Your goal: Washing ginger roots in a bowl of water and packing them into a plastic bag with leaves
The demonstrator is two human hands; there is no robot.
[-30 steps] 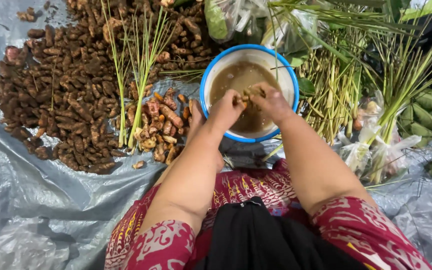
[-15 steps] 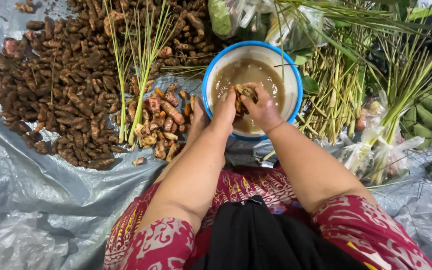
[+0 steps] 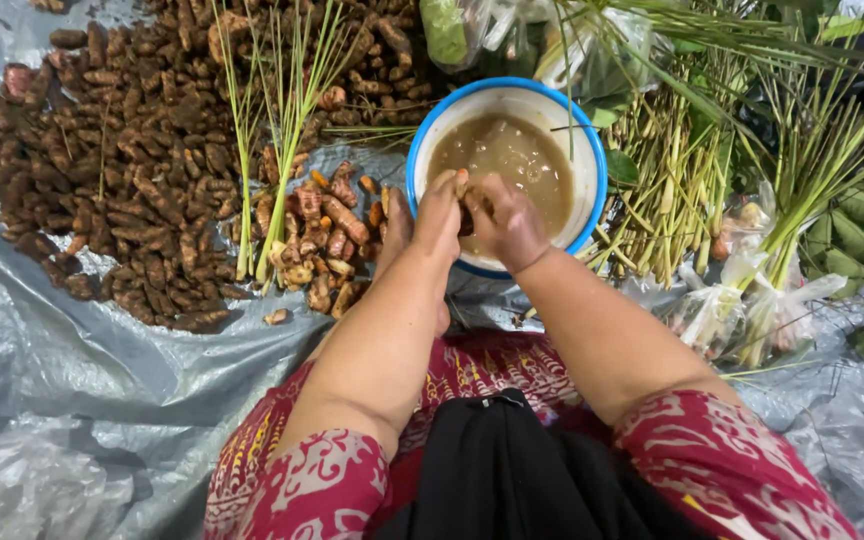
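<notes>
A white bowl with a blue rim (image 3: 592, 150) holds muddy brown water (image 3: 512, 160). Over its near edge my left hand (image 3: 437, 215) and my right hand (image 3: 502, 220) are pressed together around a small brown root (image 3: 464, 205), mostly hidden between the fingers. Just left of the bowl lies a small heap of cleaner, orange-brown roots (image 3: 317, 240).
A big pile of dirty brown roots (image 3: 122, 160) covers the grey plastic sheet (image 3: 72, 400) at the left, with a few green stalks (image 3: 272, 150) across it. Bundles of green stalks (image 3: 692, 170) and clear plastic bags (image 3: 732, 300) crowd the right side.
Both hands have drawn back from the middle of the bowl toward its near edge, still closed together on the root.
</notes>
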